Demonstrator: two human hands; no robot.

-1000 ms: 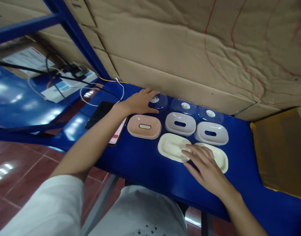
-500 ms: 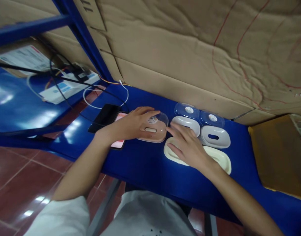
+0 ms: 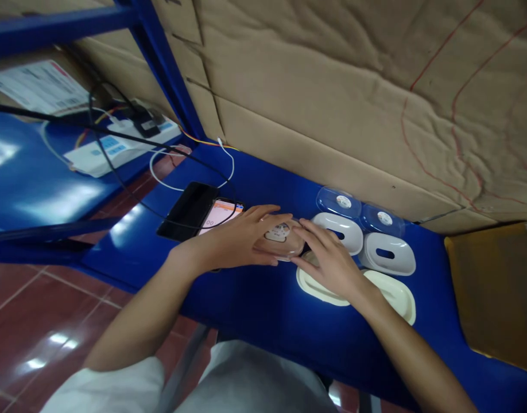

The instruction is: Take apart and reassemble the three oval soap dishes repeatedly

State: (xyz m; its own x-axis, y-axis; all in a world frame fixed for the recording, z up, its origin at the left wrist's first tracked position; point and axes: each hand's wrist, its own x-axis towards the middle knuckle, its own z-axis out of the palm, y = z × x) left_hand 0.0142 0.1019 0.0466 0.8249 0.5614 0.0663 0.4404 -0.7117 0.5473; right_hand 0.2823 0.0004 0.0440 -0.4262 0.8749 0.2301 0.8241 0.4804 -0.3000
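With the left hand (image 3: 235,238) spread across its left end and the right hand (image 3: 332,261) touching its right end, thumb and fingers parted, the pink dish (image 3: 284,249) sits on the blue table (image 3: 246,298), beside the phone (image 3: 223,209). One labelled transparent cover (image 3: 279,231) lies over it, though the fingers hide much of the rim, so it seems on, but I can't tell whether it is fully seated. Its neighbours are uncovered: the middle white dish (image 3: 353,235) and the right white dish (image 3: 403,253) show their dark slots. Behind them, towards the table's back edge, rest the middle spare cover (image 3: 328,201) and the right spare cover (image 3: 375,219). Nearer the front edge lie two separate cream trays, the left tray (image 3: 317,287) partly under the right hand, the right tray (image 3: 396,295) apart from it. So one dish of three has its cover over it.
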